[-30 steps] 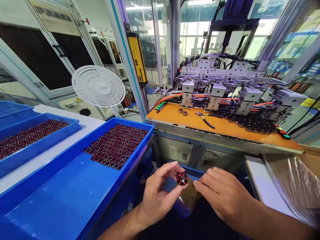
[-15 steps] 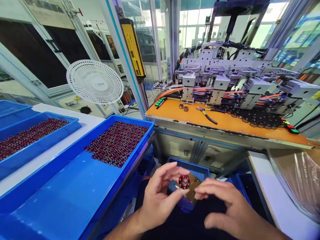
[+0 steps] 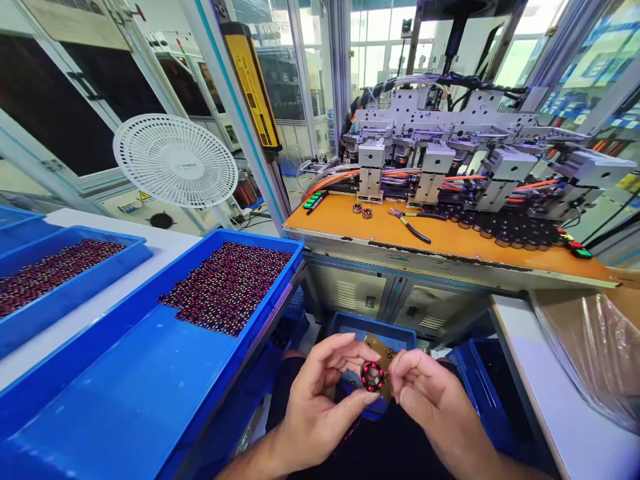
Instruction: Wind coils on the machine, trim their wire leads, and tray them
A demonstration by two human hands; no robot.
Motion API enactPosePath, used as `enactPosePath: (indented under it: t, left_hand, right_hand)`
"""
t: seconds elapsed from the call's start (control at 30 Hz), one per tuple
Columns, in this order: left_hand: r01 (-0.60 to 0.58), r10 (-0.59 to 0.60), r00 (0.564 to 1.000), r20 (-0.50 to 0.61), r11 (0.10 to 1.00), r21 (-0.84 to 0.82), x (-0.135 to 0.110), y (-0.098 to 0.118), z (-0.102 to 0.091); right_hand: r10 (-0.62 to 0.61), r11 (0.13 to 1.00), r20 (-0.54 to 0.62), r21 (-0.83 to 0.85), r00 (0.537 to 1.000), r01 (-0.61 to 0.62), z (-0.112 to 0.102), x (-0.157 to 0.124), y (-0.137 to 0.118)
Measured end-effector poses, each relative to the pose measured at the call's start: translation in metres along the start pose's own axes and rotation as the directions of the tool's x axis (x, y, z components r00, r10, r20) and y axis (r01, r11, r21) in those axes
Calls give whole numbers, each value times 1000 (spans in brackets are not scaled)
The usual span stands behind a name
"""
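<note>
A small ring-shaped motor stator (image 3: pixel 365 375) with red windings is held upright between the thumb and fingertips of my left hand (image 3: pixel 320 407). Just right of it, my right hand (image 3: pixel 433 400) has its thumb and fingers drawn together close to the ring's edge. Whether a thin wire or anything else sits in that pinch is too small to tell. Below both hands, partly covered by them, a brownish-yellow sheet (image 3: pixel 371 341) lies in a blue bin (image 3: pixel 407 337), with several small dark parts (image 3: pixel 393 354) on it.
To my left a large blue tray (image 3: pixel 115 393) holds rows of red-and-dark stators (image 3: pixel 230 287); another filled tray (image 3: pixel 135 250) stands beyond. Ahead, an orange bench (image 3: pixel 330 217) carries pliers (image 3: pixel 415 227), two loose stators (image 3: pixel 362 211) and a winding machine (image 3: pixel 435 160). A white fan (image 3: pixel 175 160) stands left.
My right hand has come in toward the stator, and its spread thumb has closed to the fingers. The left hand still holds the stator, now slightly lower. The camera view has shifted slightly.
</note>
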State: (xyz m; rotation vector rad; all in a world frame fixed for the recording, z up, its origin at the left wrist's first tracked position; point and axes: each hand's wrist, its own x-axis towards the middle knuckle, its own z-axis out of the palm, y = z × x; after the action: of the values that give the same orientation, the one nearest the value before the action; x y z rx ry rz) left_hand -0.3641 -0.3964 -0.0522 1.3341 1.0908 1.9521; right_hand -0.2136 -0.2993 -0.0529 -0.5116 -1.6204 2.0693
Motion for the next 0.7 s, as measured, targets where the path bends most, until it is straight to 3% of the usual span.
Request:
enactPosePath:
  t: [0.13, 0.33, 0.57, 0.7]
  left_hand:
    - [46, -42, 998, 56, 996, -73, -2, -1, 3]
    - [289, -270, 957, 106, 907, -306, 1, -1, -3]
    - [338, -306, 940, 154, 901, -271, 1, -5, -1]
    - [375, -348, 926, 148, 897, -232, 1, -6, 3]
  right_hand:
    - [-32, 999, -5, -22, 999, 32, 4, 1, -6]
    - [-34, 999, -28, -37, 999, 33, -2, -9, 7]
    - [18, 957, 58, -290, 998, -1, -2, 4, -31]
    - [19, 913, 38, -408, 999, -1, -1, 8, -35]
